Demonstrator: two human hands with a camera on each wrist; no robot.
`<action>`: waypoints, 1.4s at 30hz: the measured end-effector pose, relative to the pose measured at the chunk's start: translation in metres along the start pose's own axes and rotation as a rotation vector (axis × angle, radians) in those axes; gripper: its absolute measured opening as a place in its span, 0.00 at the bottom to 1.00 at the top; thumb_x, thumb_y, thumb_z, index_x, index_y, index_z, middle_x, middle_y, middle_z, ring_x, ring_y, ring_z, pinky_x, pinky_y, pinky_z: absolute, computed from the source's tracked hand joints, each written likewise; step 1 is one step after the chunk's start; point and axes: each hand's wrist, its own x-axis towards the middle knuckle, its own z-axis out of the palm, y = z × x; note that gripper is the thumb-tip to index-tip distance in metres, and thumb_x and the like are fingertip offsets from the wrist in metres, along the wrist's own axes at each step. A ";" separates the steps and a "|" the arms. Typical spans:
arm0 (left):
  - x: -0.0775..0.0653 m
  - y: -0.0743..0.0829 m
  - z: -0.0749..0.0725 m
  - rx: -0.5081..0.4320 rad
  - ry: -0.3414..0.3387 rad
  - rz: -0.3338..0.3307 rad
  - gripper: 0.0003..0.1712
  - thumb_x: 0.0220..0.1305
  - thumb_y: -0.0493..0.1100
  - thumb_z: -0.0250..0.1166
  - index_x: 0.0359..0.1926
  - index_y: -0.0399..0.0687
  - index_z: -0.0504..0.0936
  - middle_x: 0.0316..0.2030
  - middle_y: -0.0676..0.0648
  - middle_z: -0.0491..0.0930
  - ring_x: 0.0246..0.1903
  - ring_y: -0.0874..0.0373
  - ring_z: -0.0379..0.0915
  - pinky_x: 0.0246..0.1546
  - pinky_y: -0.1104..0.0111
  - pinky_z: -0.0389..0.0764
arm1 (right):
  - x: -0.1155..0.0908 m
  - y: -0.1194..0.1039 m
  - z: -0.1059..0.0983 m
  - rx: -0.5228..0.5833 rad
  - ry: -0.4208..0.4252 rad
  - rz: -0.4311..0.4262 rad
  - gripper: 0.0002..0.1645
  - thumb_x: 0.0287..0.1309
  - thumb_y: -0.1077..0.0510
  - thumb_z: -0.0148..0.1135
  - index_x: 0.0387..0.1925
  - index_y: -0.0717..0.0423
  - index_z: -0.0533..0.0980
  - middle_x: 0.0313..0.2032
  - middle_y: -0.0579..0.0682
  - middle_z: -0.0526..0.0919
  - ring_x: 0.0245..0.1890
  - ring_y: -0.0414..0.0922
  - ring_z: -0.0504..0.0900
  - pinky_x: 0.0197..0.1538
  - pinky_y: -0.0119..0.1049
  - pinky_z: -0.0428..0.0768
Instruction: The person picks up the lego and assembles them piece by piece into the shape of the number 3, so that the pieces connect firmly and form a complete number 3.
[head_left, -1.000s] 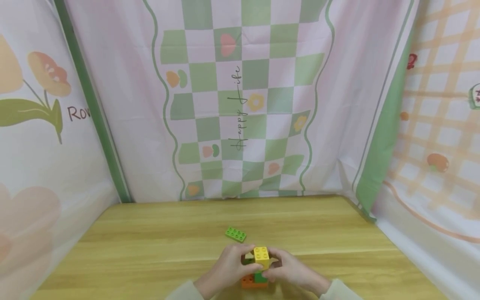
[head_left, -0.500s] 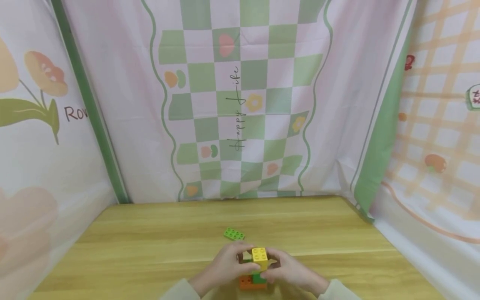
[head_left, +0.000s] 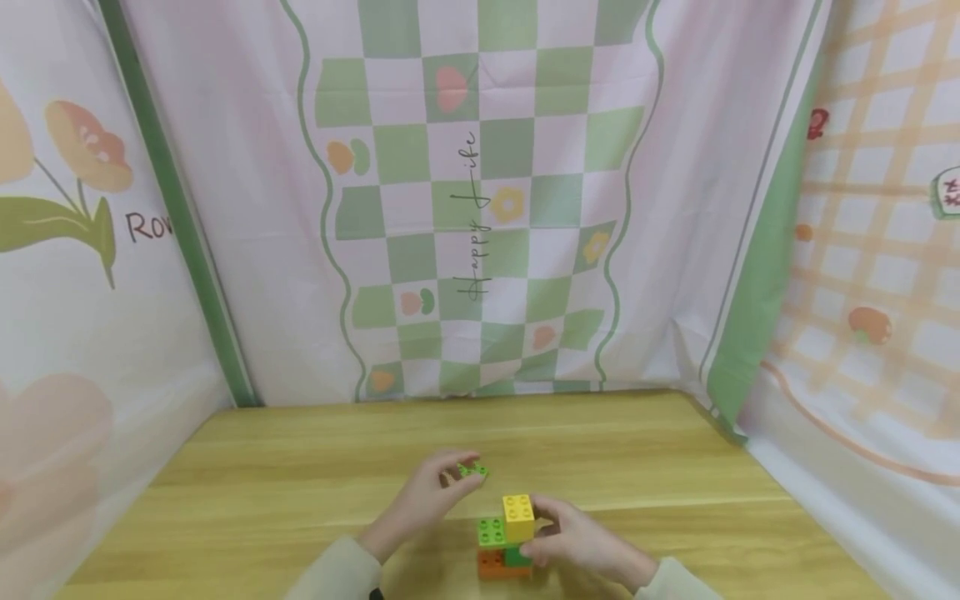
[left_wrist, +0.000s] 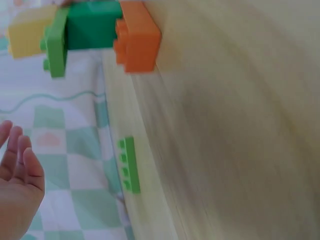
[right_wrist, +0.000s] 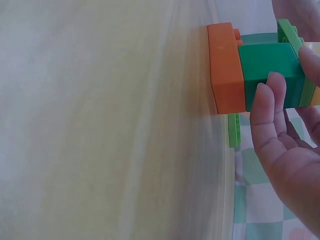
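Observation:
A small stack of toy building bricks stands near the table's front. At its bottom is an orange brick (head_left: 504,573), under a dark green brick (right_wrist: 270,62). Above these lies a light green brick (head_left: 491,531) with a yellow brick (head_left: 518,518) on its right half. My right hand (head_left: 581,540) holds the stack from the right, fingertips against the dark green brick. Farther back, a loose light green brick (left_wrist: 131,165) lies studs up. My left hand (head_left: 423,500) reaches over it, fingers apart; in the left wrist view a gap shows between hand and brick.
The wooden table (head_left: 300,467) is bordered by a checkered curtain (head_left: 480,250) at the back. Printed cloths hang along the left and right sides.
My left hand has left the stack and moved forward and left to the loose light green brick. The right hand stays on the stack.

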 end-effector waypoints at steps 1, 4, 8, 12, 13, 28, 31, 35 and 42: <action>0.001 -0.003 -0.001 0.007 0.006 -0.010 0.20 0.61 0.50 0.61 0.53 0.47 0.77 0.43 0.49 0.76 0.37 0.59 0.70 0.34 0.69 0.74 | 0.000 0.000 0.000 0.001 0.003 0.004 0.26 0.57 0.65 0.58 0.56 0.69 0.64 0.47 0.58 0.74 0.37 0.51 0.79 0.35 0.35 0.77; 0.004 -0.012 -0.004 0.025 0.028 -0.021 0.22 0.59 0.49 0.63 0.53 0.46 0.77 0.46 0.46 0.75 0.39 0.54 0.69 0.34 0.69 0.73 | 0.000 0.001 0.001 0.006 0.008 0.004 0.27 0.57 0.66 0.58 0.57 0.70 0.63 0.47 0.57 0.75 0.37 0.51 0.79 0.34 0.35 0.77; 0.008 -0.022 -0.007 0.042 0.052 -0.017 0.22 0.57 0.44 0.65 0.52 0.42 0.77 0.46 0.44 0.75 0.40 0.50 0.69 0.34 0.69 0.73 | 0.000 0.002 0.003 0.012 0.013 -0.001 0.27 0.56 0.67 0.58 0.57 0.71 0.63 0.46 0.57 0.75 0.36 0.51 0.79 0.34 0.34 0.78; 0.012 -0.029 -0.011 0.054 0.051 -0.011 0.21 0.57 0.40 0.65 0.52 0.40 0.76 0.47 0.42 0.74 0.41 0.47 0.69 0.37 0.66 0.74 | 0.000 0.002 0.003 0.021 0.016 -0.001 0.27 0.56 0.67 0.58 0.56 0.71 0.63 0.45 0.57 0.75 0.36 0.51 0.78 0.33 0.34 0.77; 0.013 -0.030 -0.012 0.056 0.049 -0.011 0.21 0.57 0.39 0.65 0.52 0.40 0.76 0.48 0.41 0.74 0.42 0.47 0.69 0.37 0.65 0.74 | 0.000 0.002 0.003 0.023 0.016 0.001 0.27 0.56 0.67 0.58 0.56 0.71 0.63 0.46 0.57 0.75 0.36 0.51 0.78 0.33 0.34 0.77; 0.027 -0.059 -0.014 0.110 0.018 -0.067 0.23 0.57 0.38 0.65 0.55 0.40 0.75 0.51 0.41 0.73 0.44 0.44 0.68 0.41 0.58 0.73 | 0.001 0.003 0.002 0.024 0.017 0.020 0.27 0.56 0.67 0.58 0.57 0.69 0.64 0.46 0.57 0.75 0.37 0.51 0.78 0.34 0.35 0.77; 0.028 -0.060 -0.014 0.101 0.011 -0.083 0.24 0.56 0.38 0.65 0.55 0.40 0.75 0.52 0.41 0.72 0.43 0.45 0.68 0.40 0.60 0.72 | 0.000 0.003 0.002 0.025 0.019 0.017 0.27 0.56 0.67 0.58 0.56 0.69 0.63 0.45 0.57 0.75 0.37 0.52 0.78 0.34 0.35 0.77; 0.029 -0.064 -0.014 0.087 -0.007 -0.110 0.26 0.56 0.38 0.65 0.56 0.39 0.73 0.52 0.41 0.72 0.38 0.51 0.69 0.37 0.63 0.73 | 0.000 0.003 0.002 0.030 0.015 0.010 0.27 0.55 0.68 0.58 0.56 0.70 0.63 0.46 0.57 0.75 0.36 0.51 0.78 0.34 0.35 0.77; 0.028 -0.070 -0.013 0.064 -0.048 -0.149 0.28 0.57 0.37 0.64 0.59 0.38 0.70 0.56 0.38 0.70 0.35 0.57 0.71 0.35 0.68 0.75 | -0.001 0.002 0.001 0.024 0.007 0.004 0.27 0.56 0.67 0.57 0.57 0.70 0.63 0.46 0.58 0.74 0.36 0.51 0.78 0.34 0.35 0.78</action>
